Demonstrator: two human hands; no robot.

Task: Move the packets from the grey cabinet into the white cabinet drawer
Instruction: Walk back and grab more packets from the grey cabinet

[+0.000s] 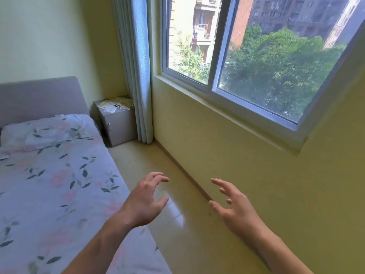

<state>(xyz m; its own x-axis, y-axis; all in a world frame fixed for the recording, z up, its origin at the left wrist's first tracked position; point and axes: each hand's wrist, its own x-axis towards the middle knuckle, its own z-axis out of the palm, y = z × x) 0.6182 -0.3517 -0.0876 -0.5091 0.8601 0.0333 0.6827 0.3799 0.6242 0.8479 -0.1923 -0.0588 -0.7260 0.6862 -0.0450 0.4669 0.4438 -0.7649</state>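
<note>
A small grey cabinet point(118, 125) stands in the far corner between the bed and the curtain. Several white and yellow packets point(115, 104) lie scattered on its top. My left hand point(145, 200) and my right hand point(235, 206) float over the floor in the foreground, far from the cabinet. Both have loosely spread, relaxed fingers and hold nothing. No white cabinet is in view.
A bed point(49, 184) with a floral sheet and a pillow fills the left side. A narrow strip of glossy floor point(177, 224) runs between the bed and the yellow wall under a window point(246, 62). A pale blue curtain point(140, 76) hangs beside the cabinet.
</note>
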